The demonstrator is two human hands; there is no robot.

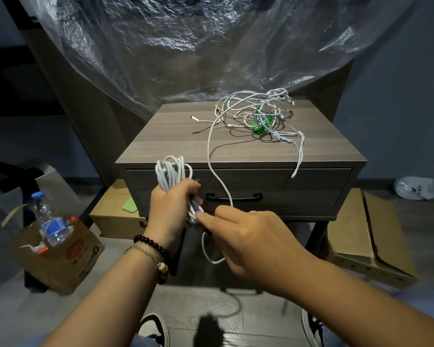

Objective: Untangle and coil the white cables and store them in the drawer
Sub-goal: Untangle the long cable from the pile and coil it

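Before closed drawer [238, 189]: left hand [171, 209] grips coiled white cable [172, 174]; right hand [251, 236] pinches its trailing strand; tangle [258, 113] at 1 o'clock.

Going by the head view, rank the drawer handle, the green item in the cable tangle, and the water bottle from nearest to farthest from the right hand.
From the right hand:
1. Drawer handle, just above its fingers on the drawer front.
2. Green item, up on the nightstand top inside the tangle.
3. Water bottle, far left in the cardboard box on the floor.
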